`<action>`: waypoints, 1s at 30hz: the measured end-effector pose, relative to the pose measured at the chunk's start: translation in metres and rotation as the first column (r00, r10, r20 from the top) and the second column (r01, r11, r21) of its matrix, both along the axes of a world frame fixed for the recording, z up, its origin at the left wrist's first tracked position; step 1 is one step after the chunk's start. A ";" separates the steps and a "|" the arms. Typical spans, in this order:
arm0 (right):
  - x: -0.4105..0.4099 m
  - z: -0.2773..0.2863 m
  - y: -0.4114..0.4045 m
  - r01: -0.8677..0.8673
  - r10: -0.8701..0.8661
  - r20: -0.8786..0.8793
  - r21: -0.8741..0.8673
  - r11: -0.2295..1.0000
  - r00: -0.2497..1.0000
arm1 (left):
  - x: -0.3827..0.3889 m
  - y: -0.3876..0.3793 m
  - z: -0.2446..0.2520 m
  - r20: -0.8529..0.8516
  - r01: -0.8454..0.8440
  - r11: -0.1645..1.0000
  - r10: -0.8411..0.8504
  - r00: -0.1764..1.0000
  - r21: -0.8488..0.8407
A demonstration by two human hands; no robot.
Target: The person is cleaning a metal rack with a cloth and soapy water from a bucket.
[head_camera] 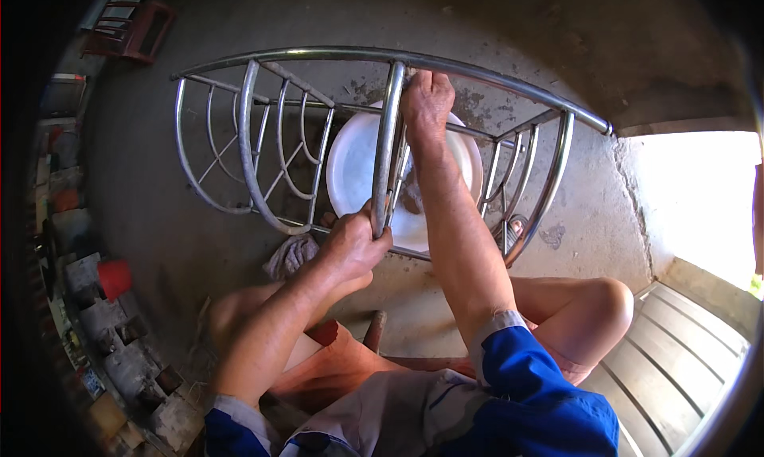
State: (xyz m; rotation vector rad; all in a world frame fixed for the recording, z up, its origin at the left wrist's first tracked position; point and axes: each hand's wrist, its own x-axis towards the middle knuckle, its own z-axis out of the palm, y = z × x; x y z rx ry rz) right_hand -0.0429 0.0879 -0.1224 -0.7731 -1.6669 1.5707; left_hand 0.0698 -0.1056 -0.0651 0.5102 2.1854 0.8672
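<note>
A shiny metal tube rack (pixel 261 153) with curved ribs stands before me over a pale round basin (pixel 346 170). My left hand (pixel 353 241) grips the near, lower end of the rack's middle curved tube. Just under the long top rail (pixel 477 72), my right hand (pixel 427 105) is closed at the far end of that same tube. Its fingertips are hidden, so I cannot tell whether something else is in them. Inside the basin a brownish wet patch or thing (pixel 412 194) shows partly behind the tube and my right forearm.
A grey cloth (pixel 292 255) lies by the rack's near left. Sandalled foot (pixel 511 230) shows at the right. Grey blocks (pixel 128 370) and a red container (pixel 114 280) line the left side; a reddish-brown chair (pixel 134 30) stands far left. A slatted metal panel (pixel 674 355) is at the right.
</note>
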 end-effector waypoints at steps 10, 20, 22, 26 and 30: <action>0.006 -0.132 0.017 -0.122 0.080 0.400 0.079 0.989 0.913 | -0.005 0.008 0.001 -0.006 -0.036 0.995 0.037 0.999 0.097; 0.006 -0.121 0.002 -0.006 0.042 0.519 -0.071 0.997 0.854 | -0.003 0.010 0.006 0.023 -0.036 0.999 0.035 0.999 0.036; 0.006 -0.104 -0.012 0.125 0.049 0.296 -0.542 0.831 0.954 | -0.003 0.004 0.004 0.023 -0.031 0.999 0.030 0.999 0.031; 0.020 -0.064 -0.017 0.022 0.009 0.089 -0.338 0.941 0.996 | 0.000 0.002 0.002 0.059 -0.029 0.999 0.030 0.998 -0.016; 0.043 -0.013 -0.015 0.013 -0.024 0.041 0.249 0.969 0.999 | 0.003 -0.002 -0.001 -0.016 -0.034 0.999 0.034 0.999 0.016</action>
